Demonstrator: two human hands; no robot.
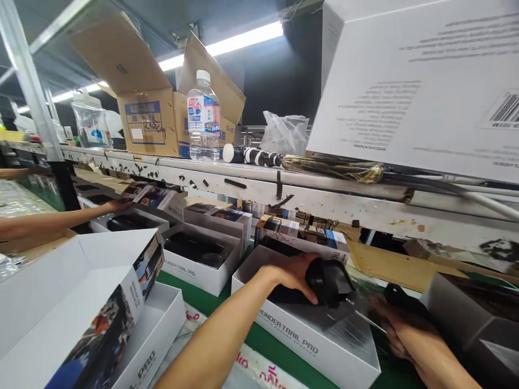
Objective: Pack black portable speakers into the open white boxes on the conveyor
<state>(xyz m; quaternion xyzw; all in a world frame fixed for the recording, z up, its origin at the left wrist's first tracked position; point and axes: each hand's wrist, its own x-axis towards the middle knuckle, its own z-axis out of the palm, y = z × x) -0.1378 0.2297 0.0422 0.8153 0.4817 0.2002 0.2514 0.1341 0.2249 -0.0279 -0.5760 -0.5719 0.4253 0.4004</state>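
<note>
Bottle (204,121) and carton (150,127) on shelf (259,186) beyond left hand (295,272)

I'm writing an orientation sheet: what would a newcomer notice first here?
Probably the left hand, gripping a black item over an open white box in the lower middle. Next, the big printed white carton at upper right, its text upside down. Then the clear, white-capped bottle on the shelf, before an open cardboard box.

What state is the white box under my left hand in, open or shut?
Open: the white box shows its inside from above, and the left hand grips a black item there.
</note>
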